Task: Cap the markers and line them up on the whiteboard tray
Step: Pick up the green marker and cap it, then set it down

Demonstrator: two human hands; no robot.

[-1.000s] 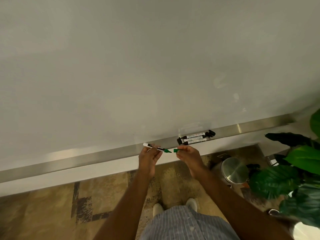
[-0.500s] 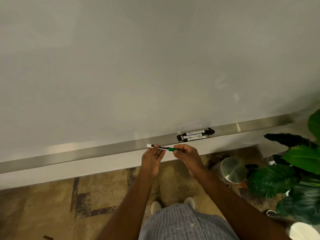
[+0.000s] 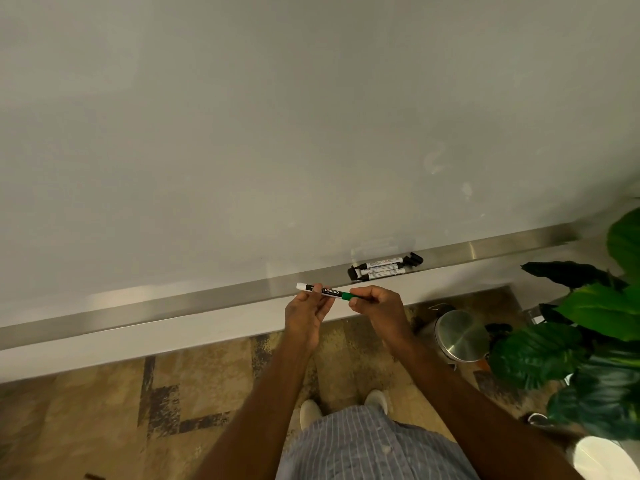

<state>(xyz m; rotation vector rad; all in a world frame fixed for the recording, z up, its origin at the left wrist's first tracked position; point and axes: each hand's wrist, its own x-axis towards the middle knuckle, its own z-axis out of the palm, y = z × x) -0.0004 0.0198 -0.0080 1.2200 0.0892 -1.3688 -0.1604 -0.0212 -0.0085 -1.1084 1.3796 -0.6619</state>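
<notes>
The left hand pinches the barrel of a green marker between thumb and fingertips, near its white tail end. The right hand is closed around the other end, where the green cap sits against the barrel; the fingers hide the cap's far end, so how fully it is seated cannot be told. The marker lies nearly level, tilted slightly down toward the right, held just in front of the whiteboard tray and a little above its front edge.

On the tray, just right of the hands, three black markers lie close together, roughly parallel to the tray's length, near its right half. At their right end a loose black cap rests on the tray. The whiteboard rises above the tray.

Below, a steel bin stands on the patterned carpet, beside a leafy plant at the right.
</notes>
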